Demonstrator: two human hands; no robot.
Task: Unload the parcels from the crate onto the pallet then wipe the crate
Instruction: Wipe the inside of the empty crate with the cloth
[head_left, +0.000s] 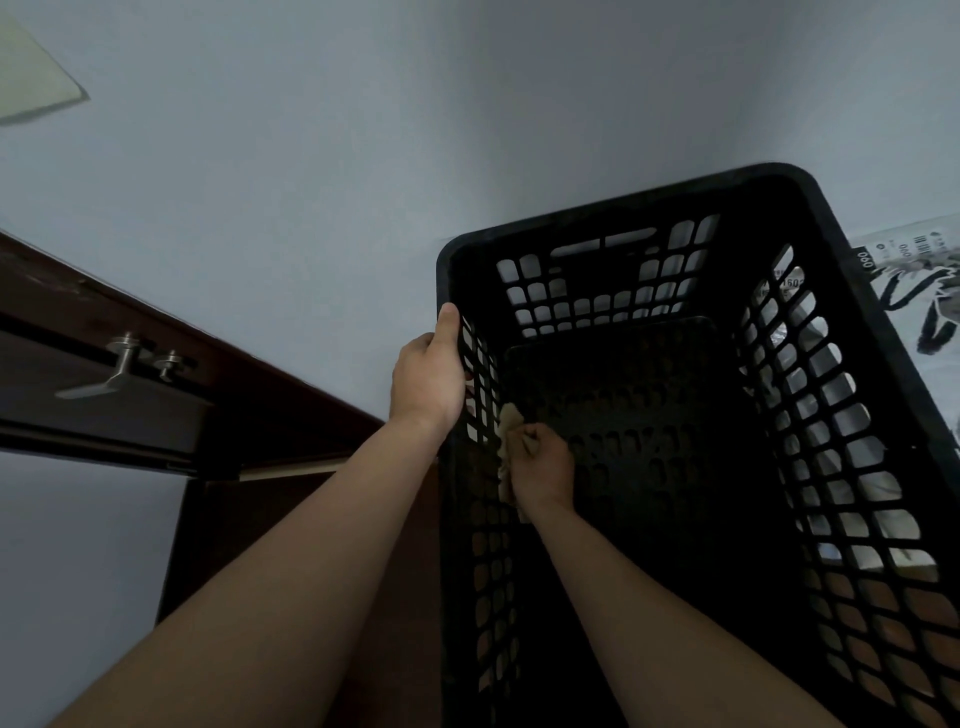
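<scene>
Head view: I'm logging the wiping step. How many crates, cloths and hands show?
Crate: 1
Cloth: 1
Hands: 2, left hand gripping the rim, right hand gripping the cloth
Total: 4

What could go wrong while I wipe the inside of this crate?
The cloth bunched in the right hand against the slotted left wall might snag in an opening. Only the left hand steadies the crate at its rim, so a hard push could shift it toward the parcel beside its right wall.
</scene>
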